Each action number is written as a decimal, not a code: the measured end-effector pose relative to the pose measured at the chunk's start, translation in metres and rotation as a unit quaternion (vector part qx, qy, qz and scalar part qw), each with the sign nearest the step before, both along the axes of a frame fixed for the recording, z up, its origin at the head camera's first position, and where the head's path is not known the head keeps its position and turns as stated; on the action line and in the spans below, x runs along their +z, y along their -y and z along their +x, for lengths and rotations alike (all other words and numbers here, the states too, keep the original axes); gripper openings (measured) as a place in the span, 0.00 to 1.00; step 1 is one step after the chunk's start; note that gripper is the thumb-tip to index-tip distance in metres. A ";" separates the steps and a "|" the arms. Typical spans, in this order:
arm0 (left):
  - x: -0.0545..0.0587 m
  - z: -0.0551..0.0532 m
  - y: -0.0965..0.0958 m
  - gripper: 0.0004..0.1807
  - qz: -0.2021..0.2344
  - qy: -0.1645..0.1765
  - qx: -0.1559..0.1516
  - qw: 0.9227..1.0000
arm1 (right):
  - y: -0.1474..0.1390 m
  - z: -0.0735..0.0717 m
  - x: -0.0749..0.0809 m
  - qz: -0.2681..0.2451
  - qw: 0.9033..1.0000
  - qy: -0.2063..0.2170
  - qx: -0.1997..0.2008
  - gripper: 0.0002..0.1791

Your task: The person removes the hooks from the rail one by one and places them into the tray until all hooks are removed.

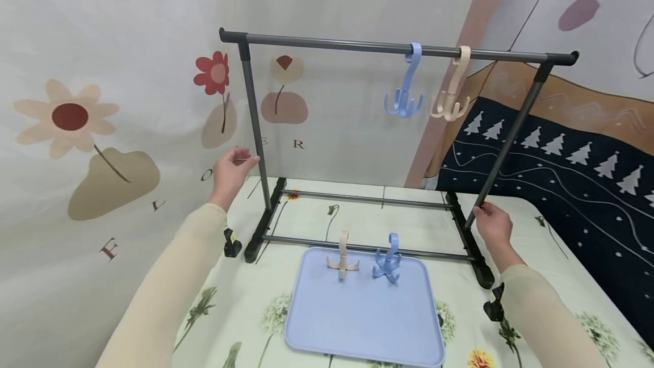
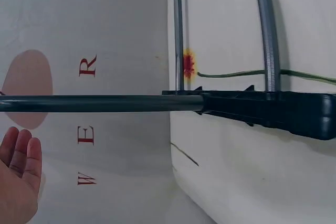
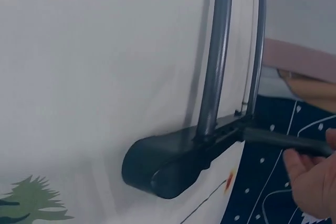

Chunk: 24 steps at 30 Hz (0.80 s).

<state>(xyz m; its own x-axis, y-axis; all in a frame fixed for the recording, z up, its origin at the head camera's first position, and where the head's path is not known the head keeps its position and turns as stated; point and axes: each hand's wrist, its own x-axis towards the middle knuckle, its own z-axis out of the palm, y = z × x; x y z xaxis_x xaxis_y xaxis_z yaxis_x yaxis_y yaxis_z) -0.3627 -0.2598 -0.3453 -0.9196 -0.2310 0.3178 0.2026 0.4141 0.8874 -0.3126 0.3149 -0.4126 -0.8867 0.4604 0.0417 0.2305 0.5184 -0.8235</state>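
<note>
A dark grey metal garment rack (image 1: 332,45) stands upright on the table on black feet. My left hand (image 1: 232,176) is beside its left post; in the left wrist view the fingers (image 2: 32,163) are relaxed and apart from the post. On the other side, my right hand (image 1: 494,226) holds the right post low down, with fingers and thumb about it in the right wrist view. Toward the right of the top bar hang a blue claw hook (image 1: 407,81) and a beige claw hook (image 1: 455,87).
In front of the rack lies a light blue tray (image 1: 363,322). Another beige hook (image 1: 343,260) and another blue hook (image 1: 390,260) stand near its back edge. A flowered cloth (image 1: 245,294) covers the table. Behind is a printed curtain (image 1: 153,16).
</note>
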 end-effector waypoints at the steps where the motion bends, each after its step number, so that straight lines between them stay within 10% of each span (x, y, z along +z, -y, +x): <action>1: 0.003 -0.002 -0.001 0.28 0.004 -0.001 0.002 1.000 | 0.001 0.001 0.002 0.007 1.000 0.008 -0.002 0.27; 7: 0.014 -0.010 -0.009 0.29 0.026 -0.001 0.013 1.000 | 0.013 0.007 0.025 0.012 0.999 0.032 0.042 0.29; 18: 0.019 -0.021 -0.022 0.25 0.053 -0.018 0.023 0.998 | 0.038 0.005 0.106 -0.009 0.992 -0.042 0.119 0.32; 24: 0.020 -0.028 -0.029 0.21 0.048 -0.030 0.034 0.998 | 0.048 0.004 0.155 0.008 0.988 -0.119 0.094 0.31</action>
<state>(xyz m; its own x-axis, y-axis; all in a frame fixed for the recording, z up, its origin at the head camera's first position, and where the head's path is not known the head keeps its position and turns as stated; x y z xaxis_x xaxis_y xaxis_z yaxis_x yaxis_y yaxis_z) -0.3910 -0.2309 -0.3257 -0.8808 -0.3241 0.3451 0.2308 0.3425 0.9107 -0.3084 0.2672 -0.2572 -0.9203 0.2867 0.2660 -0.0706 0.5470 -0.8341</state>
